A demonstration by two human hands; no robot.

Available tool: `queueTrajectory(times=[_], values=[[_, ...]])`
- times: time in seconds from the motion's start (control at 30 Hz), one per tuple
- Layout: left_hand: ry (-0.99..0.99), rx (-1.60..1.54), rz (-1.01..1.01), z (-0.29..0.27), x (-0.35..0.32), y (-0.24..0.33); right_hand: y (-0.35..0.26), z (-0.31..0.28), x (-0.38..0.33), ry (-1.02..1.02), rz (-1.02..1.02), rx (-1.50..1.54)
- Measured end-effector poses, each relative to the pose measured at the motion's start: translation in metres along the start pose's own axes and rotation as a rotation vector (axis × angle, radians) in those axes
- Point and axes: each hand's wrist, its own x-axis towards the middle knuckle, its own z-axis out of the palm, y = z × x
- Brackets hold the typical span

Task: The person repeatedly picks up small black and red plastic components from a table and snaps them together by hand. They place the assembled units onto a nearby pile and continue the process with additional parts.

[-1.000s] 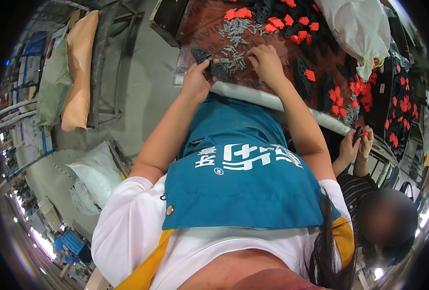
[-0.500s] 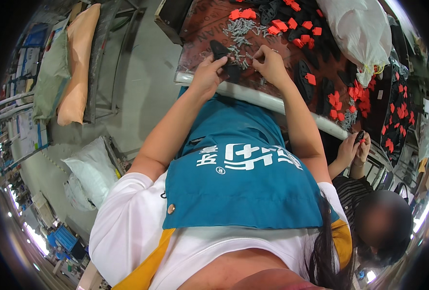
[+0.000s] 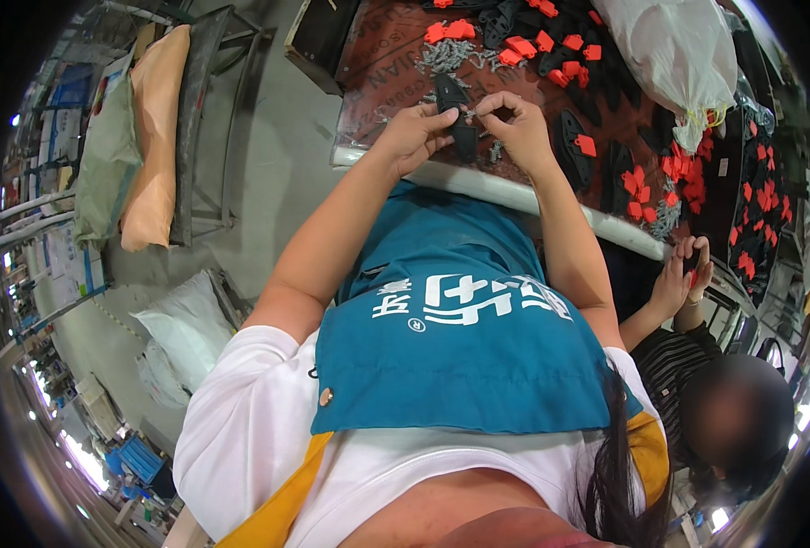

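Note:
My left hand [image 3: 409, 139] grips a long black plastic part [image 3: 462, 144] with thumb and fingers, holding it upright just over the near edge of the table. At the part's right side my right hand [image 3: 522, 132] pinches a small silver piece, seemingly a metal spring, against or close to it; the exact contact is too small to tell. Beyond my hands lies a heap of small silver metal pieces [image 3: 444, 60], with red plastic pieces [image 3: 450, 32] behind it. Another black part [image 3: 570, 142] with a red piece on it rests right of my right hand.
The reddish-brown table [image 3: 378, 78] has a white rolled front edge [image 3: 505, 189]. More red and black parts spread to the right, near a white plastic bag [image 3: 674, 55]. A co-worker's hands [image 3: 679, 279] are at the table's right. White sacks [image 3: 186, 320] stand on the floor at left.
My left hand has moved right with the black part, bringing it to my right hand. The right hand's fingers, before over the metal pieces, now pinch beside the part. The co-worker's hands have shifted slightly.

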Motion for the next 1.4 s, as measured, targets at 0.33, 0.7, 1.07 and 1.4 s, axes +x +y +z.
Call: queueTrajectory(times=[0.33,0.7,1.07,1.4], values=[[0.045,0.546,0.398,0.012,0.008,-0.008,-0.011,-0.001,0.004,-0.075,0.379,-0.02],[0.063,0.168,0.173,0.017,0.006,0.002,-0.003,-0.014,0.002,0.127,0.104,-0.075],[0.063,0.138,0.151,0.034,-0.006,0.007,-0.038,0.002,-0.008,0.128,0.16,0.014],[0.082,0.258,0.314,0.025,-0.002,-0.005,-0.015,0.015,-0.005,0.276,-0.181,-0.267]])
